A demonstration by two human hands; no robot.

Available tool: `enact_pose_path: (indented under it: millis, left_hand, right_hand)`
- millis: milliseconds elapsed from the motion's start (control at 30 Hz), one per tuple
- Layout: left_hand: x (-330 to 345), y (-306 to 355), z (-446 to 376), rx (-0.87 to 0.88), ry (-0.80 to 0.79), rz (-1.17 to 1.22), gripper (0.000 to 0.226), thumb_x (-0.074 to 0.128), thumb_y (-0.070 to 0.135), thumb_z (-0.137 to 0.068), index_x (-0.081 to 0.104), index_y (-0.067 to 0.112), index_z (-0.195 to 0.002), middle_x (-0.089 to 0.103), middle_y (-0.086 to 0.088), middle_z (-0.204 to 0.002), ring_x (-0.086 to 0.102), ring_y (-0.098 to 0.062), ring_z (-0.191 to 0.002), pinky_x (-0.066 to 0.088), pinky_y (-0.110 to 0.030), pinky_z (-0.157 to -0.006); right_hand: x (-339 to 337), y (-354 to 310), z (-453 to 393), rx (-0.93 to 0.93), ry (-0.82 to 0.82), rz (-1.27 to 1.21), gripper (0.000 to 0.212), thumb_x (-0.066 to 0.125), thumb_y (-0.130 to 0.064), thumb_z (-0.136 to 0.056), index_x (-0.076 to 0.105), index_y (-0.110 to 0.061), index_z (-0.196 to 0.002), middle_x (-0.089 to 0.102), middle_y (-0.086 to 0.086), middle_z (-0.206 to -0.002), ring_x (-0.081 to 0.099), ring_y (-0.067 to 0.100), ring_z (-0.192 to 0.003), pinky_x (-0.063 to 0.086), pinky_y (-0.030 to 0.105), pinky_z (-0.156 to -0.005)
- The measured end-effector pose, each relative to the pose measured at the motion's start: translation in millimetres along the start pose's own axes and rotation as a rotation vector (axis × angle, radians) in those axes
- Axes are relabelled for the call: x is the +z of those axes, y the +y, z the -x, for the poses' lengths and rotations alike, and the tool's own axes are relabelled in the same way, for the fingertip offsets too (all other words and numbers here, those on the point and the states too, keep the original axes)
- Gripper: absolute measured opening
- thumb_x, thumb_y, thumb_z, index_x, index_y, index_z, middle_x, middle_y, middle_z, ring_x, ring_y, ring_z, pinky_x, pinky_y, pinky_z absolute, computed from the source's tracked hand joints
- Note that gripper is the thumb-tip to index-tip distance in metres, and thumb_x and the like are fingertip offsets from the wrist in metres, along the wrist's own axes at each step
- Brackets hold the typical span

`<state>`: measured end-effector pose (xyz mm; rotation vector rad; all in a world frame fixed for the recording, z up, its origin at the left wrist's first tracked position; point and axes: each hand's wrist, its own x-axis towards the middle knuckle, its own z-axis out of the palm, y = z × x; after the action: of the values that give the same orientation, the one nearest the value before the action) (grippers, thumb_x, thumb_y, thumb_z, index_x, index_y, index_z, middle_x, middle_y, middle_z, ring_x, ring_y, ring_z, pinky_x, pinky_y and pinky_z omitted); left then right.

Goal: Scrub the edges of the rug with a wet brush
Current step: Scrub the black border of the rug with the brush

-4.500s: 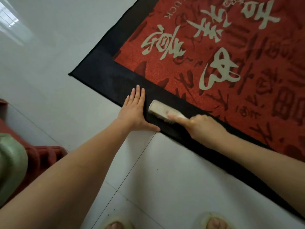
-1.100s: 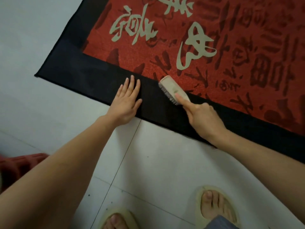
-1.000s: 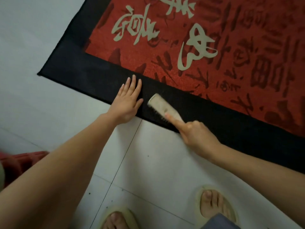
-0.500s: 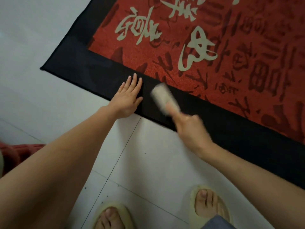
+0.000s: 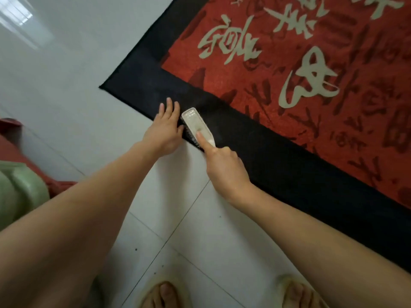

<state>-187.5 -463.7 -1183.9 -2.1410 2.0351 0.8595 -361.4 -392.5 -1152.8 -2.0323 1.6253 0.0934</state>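
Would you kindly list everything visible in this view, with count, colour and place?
rug: one, red centre with cream characters, black border, upper right on the floor
brush: one, cream, on the rug's black border near its outer edge
floor: white tiles, left and bottom
red and green object: one, left edge, unclear what it is
slippers: two, pale yellow, bottom edge
left hand: flat on the border beside the brush
right hand: grips the brush, forefinger along its back
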Motion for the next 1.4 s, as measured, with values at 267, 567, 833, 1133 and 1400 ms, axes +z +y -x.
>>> enact_pose_path:
  millis: [267, 567, 833, 1133, 1400]
  left_hand:
    - [-0.6, -19.5, 0.8, 0.076, 0.05, -0.061, 0.06, 0.032, 0.023, -0.106, 0.0, 0.012, -0.156, -0.009, -0.008, -0.164, -0.007, -0.027, -0.151, 0.002, -0.033, -0.12]
    - [-15.2, -57.6, 10.4, -0.159, 0.189, 0.132, 0.054, 0.031, 0.02, -0.106, 0.013, 0.011, -0.156, 0.002, -0.005, -0.165, 0.002, -0.022, -0.151, 0.017, -0.035, -0.119]
    - [-17.7, -52.9, 13.0, -0.197, 0.088, -0.148, 0.057, 0.017, 0.035, -0.108, 0.002, 0.01, -0.157, -0.005, -0.011, -0.164, 0.001, -0.025, -0.152, 0.004, -0.036, -0.123]
    - [-25.9, -34.4, 1.7, -0.374, 0.03, -0.213, 0.074, 0.015, 0.051, -0.104, -0.003, 0.001, -0.154, -0.007, -0.016, -0.163, -0.002, -0.026, -0.151, 0.001, -0.037, -0.123]
    - [-21.7, 11.5, -5.7, 0.13, -0.137, -0.09, 0.05, 0.023, 0.028, -0.108, 0.017, 0.018, -0.157, 0.001, -0.002, -0.165, 0.004, -0.021, -0.151, 0.013, -0.036, -0.12]
  right_hand:
    - [-21.4, 43.9, 14.1, -0.131, -0.12, 0.177, 0.082, 0.039, -0.011, -0.094, -0.008, -0.051, -0.148, 0.047, 0.006, -0.082, 0.06, 0.032, -0.083, 0.043, 0.039, -0.069]
    - [-69.1, 21.3, -121.2, -0.434, 0.148, 0.42, 0.054, 0.023, -0.05, -0.102, 0.061, -0.012, -0.1, 0.068, 0.022, -0.097, 0.062, 0.043, -0.091, 0.037, 0.04, -0.068]
    - [-40.9, 49.6, -119.7, -0.821, 0.185, 0.576, 0.055, 0.036, -0.027, -0.088, 0.056, -0.003, -0.043, 0.054, 0.02, -0.042, 0.052, 0.034, -0.031, 0.037, 0.025, -0.041]
    - [-55.4, 79.3, -103.1, -0.831, 0.152, 0.569, 0.051, 0.046, -0.023, -0.091, 0.056, -0.005, -0.044, 0.056, 0.017, -0.043, 0.053, 0.032, -0.032, 0.04, 0.026, -0.042]
    - [-56.4, 95.3, -87.0, -0.81, 0.104, 0.56, 0.056, 0.033, -0.029, -0.087, 0.058, -0.006, -0.043, 0.055, 0.014, -0.04, 0.053, 0.031, -0.031, 0.039, 0.025, -0.04]
